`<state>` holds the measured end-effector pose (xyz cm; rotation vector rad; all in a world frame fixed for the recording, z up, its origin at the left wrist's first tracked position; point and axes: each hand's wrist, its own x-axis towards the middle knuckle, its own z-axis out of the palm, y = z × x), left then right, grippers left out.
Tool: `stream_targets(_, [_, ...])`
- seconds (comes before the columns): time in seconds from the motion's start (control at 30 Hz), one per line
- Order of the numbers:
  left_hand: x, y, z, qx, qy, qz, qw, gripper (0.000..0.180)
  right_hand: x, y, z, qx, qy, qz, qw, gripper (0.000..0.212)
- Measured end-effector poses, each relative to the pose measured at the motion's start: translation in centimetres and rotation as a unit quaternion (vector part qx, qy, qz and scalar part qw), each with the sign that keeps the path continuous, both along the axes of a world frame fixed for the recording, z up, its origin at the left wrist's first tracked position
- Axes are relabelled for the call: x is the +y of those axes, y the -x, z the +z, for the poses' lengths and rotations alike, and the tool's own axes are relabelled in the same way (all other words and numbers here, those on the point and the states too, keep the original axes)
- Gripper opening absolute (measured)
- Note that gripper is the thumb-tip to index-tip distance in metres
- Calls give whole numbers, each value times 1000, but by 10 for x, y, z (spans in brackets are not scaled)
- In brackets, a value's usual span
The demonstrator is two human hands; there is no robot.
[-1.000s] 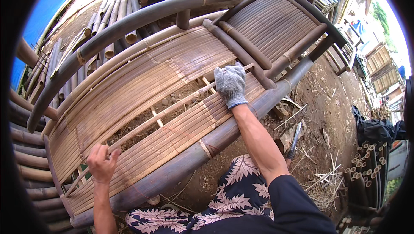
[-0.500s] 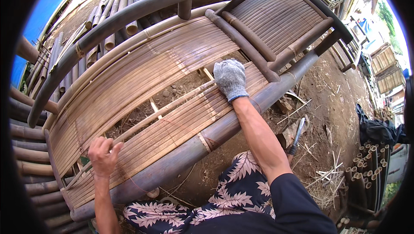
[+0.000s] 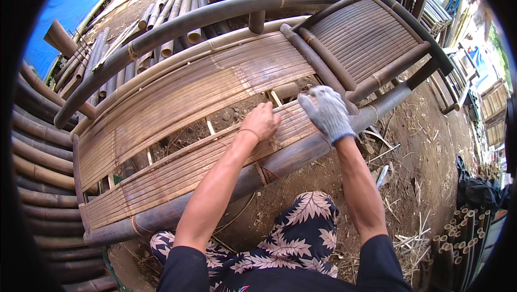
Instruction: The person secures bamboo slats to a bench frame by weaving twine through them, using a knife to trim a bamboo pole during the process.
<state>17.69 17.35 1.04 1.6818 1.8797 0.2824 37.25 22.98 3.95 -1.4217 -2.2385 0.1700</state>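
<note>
Nearest, a seated person's dark shirt (image 3: 272,279) and patterned trousers (image 3: 301,233), dark with pale leaf shapes, fill the lower middle. Both forearms reach forward over a bamboo daybed, beginning with its thick, dark front rail (image 3: 226,188). Behind the rail runs a band of narrow front slats (image 3: 186,171), tan with darker patches.

The bare left hand (image 3: 261,122) is at the far edge of this band, right of its middle, fingers curled downward; whether its grip is clenched on a slat cannot be told. Just to its right, the right hand (image 3: 326,114), in a grey knitted glove, is over the band's right end. Its fingers are bent, but whether that grip grasps anything is also unclear.

Beyond the hands, a long gap crossed by pale crosspieces (image 3: 210,125) separates the front slats from a broader field of rear slats (image 3: 172,101). At the daybed's far right is a slatted headrest panel (image 3: 362,37); along its back curves a dark backrest rail (image 3: 202,18).

Farther off lie loose bamboo poles (image 3: 186,14), with a bright blue tarp (image 3: 81,9) at upper left.
</note>
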Motion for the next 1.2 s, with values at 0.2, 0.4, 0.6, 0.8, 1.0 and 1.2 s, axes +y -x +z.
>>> stream_targets(0.2, [9,-48,-21,118,-118,-31,986,79,-55,-59,-19,-7,82,98,992,33])
stream_targets(0.4, [29,-46,0,20,31,179,983,68,-30,-66,110,310,6,171,935,14])
stream_targets(0.6, [81,-4,-30,69,67,-57,994,29,108,-38,15,-275,-118,-10,954,28])
stream_targets(0.8, [94,5,-66,-162,100,7,982,30,157,48,-120,-157,340,361,854,24])
stream_targets(1.0, [58,16,-37,-255,31,163,952,24,106,22,-46,-60,209,289,932,33])
stream_targets(1.2, [52,2,-14,-383,17,123,915,25,54,-5,-34,33,103,310,945,21])
